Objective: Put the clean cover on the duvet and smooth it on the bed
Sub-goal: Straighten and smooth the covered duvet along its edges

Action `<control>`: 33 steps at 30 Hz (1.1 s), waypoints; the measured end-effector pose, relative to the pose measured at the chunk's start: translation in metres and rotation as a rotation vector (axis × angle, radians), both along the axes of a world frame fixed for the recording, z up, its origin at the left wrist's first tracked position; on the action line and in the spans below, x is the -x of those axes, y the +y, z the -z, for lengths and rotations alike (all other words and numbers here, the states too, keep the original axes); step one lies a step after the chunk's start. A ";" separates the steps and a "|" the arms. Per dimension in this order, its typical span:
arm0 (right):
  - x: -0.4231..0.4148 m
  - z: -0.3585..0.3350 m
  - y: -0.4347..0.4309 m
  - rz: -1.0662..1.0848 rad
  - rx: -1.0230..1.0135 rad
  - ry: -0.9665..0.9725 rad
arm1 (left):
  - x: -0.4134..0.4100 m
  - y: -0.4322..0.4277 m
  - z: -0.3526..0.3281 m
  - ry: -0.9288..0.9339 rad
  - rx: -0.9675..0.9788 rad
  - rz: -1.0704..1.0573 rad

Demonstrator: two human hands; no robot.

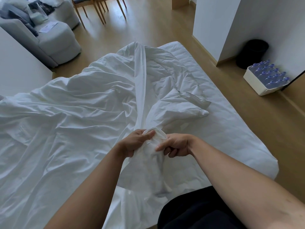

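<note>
Both hands are up front, close together, each clamped on the same bunched corner of white fabric. The left hand (135, 142) has its fingers curled round the wad w/ the thumb on top. The right hand (175, 145) pinches it from the other side, fingers folded under. The wad is lifted off the bed (239, 133) & hangs down between the forearms.

From that grip a long taut fold runs away up the middle of the cover (82, 113), which lies crumpled over most of the bed, esp. the left side. Can't tell cover from duvet inside the heap, all white. A puffy corner sticks out on the right, nr a bare strip of mattress sheet.

Bkgd: grey sofa (54, 38) top left w/ stuff piled on it, wooden chairs (99, 10) behind, wood floor (156, 27). On the right by the wall are a black bin (251, 52) & a white box (254, 86) of blue-capped bottles (270, 75).
</note>
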State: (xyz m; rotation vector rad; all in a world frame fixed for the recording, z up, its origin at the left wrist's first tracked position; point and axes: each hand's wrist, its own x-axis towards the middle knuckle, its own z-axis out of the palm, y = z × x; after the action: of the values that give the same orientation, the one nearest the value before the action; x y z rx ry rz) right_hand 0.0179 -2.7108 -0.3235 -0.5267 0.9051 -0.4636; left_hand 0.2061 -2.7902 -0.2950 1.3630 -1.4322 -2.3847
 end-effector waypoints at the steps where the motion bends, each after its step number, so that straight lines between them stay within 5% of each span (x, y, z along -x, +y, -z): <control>1: -0.001 0.002 0.001 0.011 -0.009 -0.013 | 0.002 0.003 0.001 -0.006 0.027 -0.011; 8: -0.003 0.000 0.002 -0.035 -0.019 -0.061 | 0.002 0.012 0.004 -0.043 0.160 -0.035; 13: -0.008 0.002 -0.005 -0.170 0.055 0.102 | 0.004 0.009 -0.003 -0.114 0.217 0.070; 20: 0.000 -0.002 -0.002 0.032 0.068 0.156 | -0.010 -0.003 -0.016 -0.145 -0.050 0.321; 27: 0.004 0.000 -0.001 0.119 0.045 0.114 | -0.016 -0.004 -0.007 0.005 -0.268 0.205; 33: 0.017 0.012 0.009 -0.101 0.014 0.046 | -0.012 0.009 0.011 -0.024 -0.021 0.166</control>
State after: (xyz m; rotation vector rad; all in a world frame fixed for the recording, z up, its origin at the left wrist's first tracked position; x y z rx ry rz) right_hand 0.0013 -2.7016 -0.3358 -0.5954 0.9153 -0.3673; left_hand 0.2181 -2.7809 -0.3059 1.3304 -1.5901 -2.4981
